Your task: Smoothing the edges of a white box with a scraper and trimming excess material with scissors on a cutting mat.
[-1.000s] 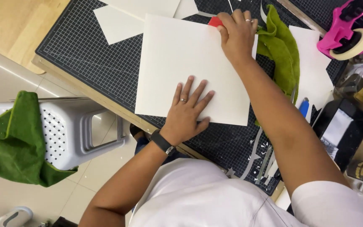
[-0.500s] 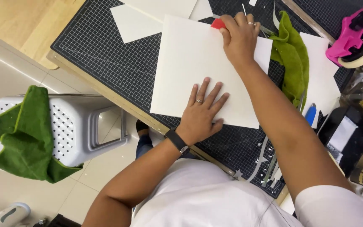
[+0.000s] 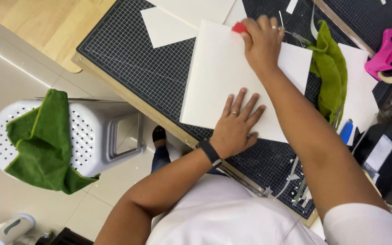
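On gridded cutting mat (image 3: 128, 59), white sheet (image 3: 223, 72)

- A white sheet of card (image 3: 225, 77) is laid on the black gridded cutting mat (image 3: 132, 54).
- The sheet's near edge is pressed flat by the left hand (image 3: 236, 129).
- A small red tool (image 3: 239, 28) is gripped at the sheet's far edge by the right hand (image 3: 263, 43).
- A green cloth (image 3: 332, 77) is seen just right of the sheet.

You are in a craft room, with a gridded cutting mat (image 3: 128, 59), paper scraps (image 3: 296, 181), and a pink tape holder (image 3: 386, 52).
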